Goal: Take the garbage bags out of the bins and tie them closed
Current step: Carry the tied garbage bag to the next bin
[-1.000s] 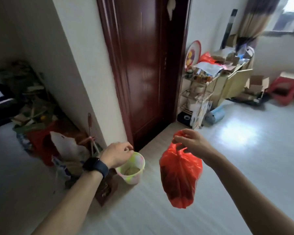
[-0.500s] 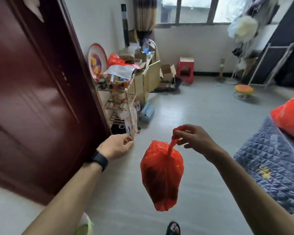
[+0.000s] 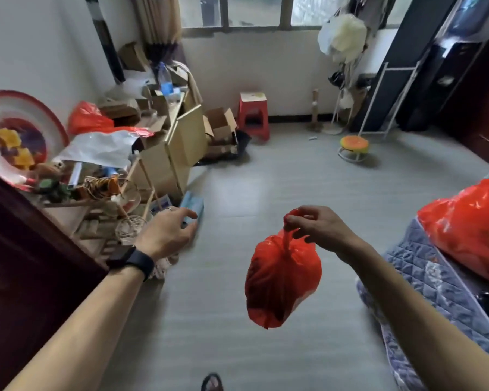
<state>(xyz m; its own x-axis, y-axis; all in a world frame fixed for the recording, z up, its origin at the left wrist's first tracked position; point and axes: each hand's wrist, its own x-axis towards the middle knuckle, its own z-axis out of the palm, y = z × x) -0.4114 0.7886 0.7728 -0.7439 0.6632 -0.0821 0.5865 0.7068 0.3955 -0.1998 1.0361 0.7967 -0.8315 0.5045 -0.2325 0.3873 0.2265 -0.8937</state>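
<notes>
I judge this bag done, since my right hand (image 3: 318, 227) pinches the knotted neck of the red garbage bag (image 3: 283, 280) hanging clear above the floor (image 3: 266, 187), my left hand (image 3: 167, 235) loosely open and empty, so next comes setting it down

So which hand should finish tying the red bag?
Left, probably. The right hand already pinches the twisted neck of the red bag, which hangs off the floor. The left hand is open, empty and level beside it, free to loop the neck.
</notes>
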